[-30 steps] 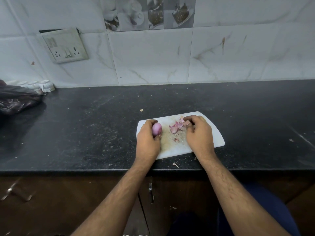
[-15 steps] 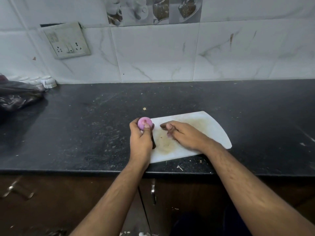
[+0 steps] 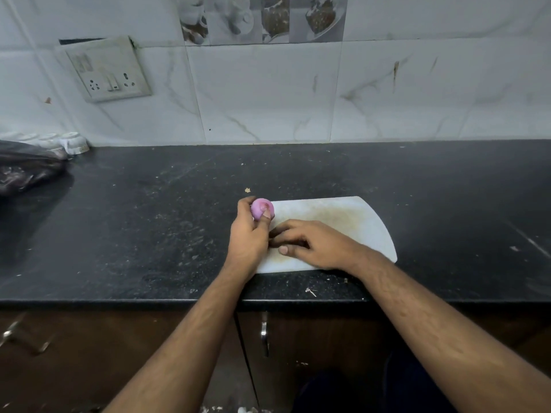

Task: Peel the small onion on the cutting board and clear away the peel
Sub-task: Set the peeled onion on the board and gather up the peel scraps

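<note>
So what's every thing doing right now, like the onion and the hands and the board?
onion: peeled and pink, held up at the board's left corner.
left hand: grips the onion.
right hand: lies palm down on the board, fingers bent; what is under it is hidden.
cutting board: flat on the counter, stained brown, no peel showing.
black bag: crumpled, far left.

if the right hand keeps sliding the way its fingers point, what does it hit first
Probably the left hand: the right hand lies on the cutting board, fingers pointing left, fingertips almost at it. Depth is unclear.
</note>
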The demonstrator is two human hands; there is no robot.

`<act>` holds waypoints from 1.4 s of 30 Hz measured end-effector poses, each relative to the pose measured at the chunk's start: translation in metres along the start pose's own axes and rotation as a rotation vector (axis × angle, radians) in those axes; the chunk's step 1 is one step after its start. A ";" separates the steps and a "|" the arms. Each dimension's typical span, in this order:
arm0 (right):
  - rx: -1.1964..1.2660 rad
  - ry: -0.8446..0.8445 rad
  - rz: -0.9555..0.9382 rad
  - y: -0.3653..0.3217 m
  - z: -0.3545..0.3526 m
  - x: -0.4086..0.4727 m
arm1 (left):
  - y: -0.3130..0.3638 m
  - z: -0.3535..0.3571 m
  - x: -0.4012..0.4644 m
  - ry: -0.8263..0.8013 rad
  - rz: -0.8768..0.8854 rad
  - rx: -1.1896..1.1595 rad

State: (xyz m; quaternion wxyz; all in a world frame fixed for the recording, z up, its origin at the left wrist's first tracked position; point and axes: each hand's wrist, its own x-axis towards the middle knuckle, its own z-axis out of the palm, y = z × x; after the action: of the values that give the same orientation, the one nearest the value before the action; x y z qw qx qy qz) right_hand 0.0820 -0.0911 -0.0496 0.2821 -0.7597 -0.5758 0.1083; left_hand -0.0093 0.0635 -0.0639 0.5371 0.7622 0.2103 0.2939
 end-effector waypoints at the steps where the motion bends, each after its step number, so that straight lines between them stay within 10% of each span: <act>1: -0.007 0.023 -0.009 0.002 -0.003 -0.002 | 0.000 0.001 -0.001 -0.029 0.033 0.047; 17: -0.347 0.096 0.256 0.004 -0.010 -0.077 | 0.007 0.017 -0.014 -0.195 0.201 0.423; 26: -0.024 0.106 0.159 0.002 -0.013 -0.076 | 0.010 0.022 -0.012 -0.276 0.294 0.553; 42: 0.031 0.228 0.144 0.006 -0.012 -0.077 | 0.012 0.016 -0.010 -0.328 0.153 0.095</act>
State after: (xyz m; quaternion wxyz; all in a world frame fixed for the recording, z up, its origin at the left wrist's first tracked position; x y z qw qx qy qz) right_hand 0.0686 -0.1676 -0.0557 0.3489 -0.8021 -0.4821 0.0501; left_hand -0.0061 0.0423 -0.0583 0.5036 0.8382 0.0751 0.1955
